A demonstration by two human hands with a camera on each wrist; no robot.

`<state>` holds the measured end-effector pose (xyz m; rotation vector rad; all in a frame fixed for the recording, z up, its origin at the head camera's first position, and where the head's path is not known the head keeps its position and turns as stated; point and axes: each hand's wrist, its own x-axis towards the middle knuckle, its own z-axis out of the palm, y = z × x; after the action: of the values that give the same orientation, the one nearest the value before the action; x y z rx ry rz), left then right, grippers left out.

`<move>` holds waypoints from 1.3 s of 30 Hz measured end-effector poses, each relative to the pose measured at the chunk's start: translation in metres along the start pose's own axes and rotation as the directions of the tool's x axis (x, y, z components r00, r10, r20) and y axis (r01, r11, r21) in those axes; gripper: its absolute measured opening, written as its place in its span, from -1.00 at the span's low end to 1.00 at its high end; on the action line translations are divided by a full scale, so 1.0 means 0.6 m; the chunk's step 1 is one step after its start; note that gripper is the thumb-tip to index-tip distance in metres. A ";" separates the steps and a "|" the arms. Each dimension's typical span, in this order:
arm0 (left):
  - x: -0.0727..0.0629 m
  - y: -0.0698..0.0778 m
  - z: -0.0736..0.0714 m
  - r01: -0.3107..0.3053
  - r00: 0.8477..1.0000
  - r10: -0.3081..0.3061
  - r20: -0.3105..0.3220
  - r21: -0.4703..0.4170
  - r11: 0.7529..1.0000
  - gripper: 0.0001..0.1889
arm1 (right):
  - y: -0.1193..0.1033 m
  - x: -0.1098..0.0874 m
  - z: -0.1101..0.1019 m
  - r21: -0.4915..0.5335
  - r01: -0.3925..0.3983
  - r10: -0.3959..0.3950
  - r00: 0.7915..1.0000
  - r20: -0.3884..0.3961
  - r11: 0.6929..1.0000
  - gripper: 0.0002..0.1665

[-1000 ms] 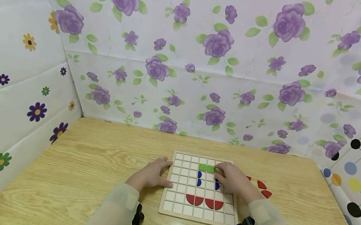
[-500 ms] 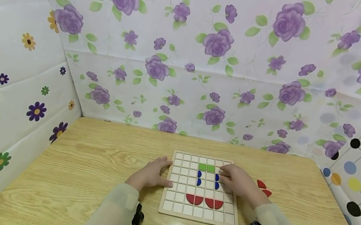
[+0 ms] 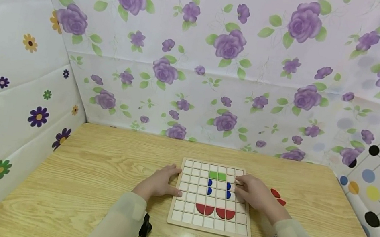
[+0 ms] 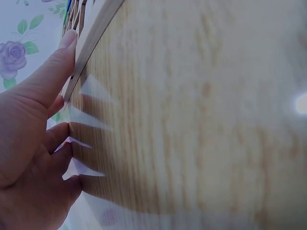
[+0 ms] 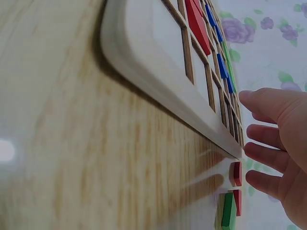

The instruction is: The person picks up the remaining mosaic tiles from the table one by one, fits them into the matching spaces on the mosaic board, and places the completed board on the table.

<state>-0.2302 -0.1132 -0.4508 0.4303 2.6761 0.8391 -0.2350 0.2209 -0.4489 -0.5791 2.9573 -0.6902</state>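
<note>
A wooden grid board (image 3: 208, 231) lies flat on the table. Two green squares (image 3: 217, 176) sit side by side in an upper row, with blue half-round pieces (image 3: 228, 195) in two columns below and red quarter-round pieces (image 3: 200, 208) lower down. My left hand (image 3: 157, 182) rests at the board's left edge, fingers spread; its thumb (image 4: 55, 69) lies on the rim in the left wrist view. Over the board's right side, my right hand (image 3: 254, 192) has relaxed fingers and nothing visible in them. It hides part of the right columns.
Two loose red pieces (image 3: 275, 193) lie on the table right of the board. A green piece (image 5: 229, 211) beside red ones appears in the right wrist view. Flowered cloth (image 3: 191, 106) stands behind the table (image 3: 126, 158), and patterned cloth at both sides.
My right hand has moved right, away from the two green squares, uncovering the right-hand blue pieces and nearby cells. The left hand stays at the board's left edge.
</note>
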 end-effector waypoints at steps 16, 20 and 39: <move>-0.003 0.004 -0.001 0.010 1.000 -0.010 0.004 -0.016 1.000 -0.12 | 0.015 -0.015 -0.007 0.022 -0.014 0.014 1.000 -0.001 1.000 -0.51; -0.003 0.004 -0.002 0.009 1.000 -0.009 0.002 -0.014 1.000 -0.12 | 0.020 -0.021 -0.008 0.021 -0.007 0.007 1.000 -0.015 1.000 -0.51; -0.001 0.000 -0.001 0.007 1.000 -0.007 0.008 -0.017 1.000 -0.12 | 0.039 -0.040 -0.015 0.065 -0.037 0.039 0.999 -0.028 0.997 -0.43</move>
<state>-0.2298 -0.1134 -0.4503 0.4188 2.6594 0.8558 -0.2217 0.2528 -0.4519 -0.5113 2.9510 -0.7944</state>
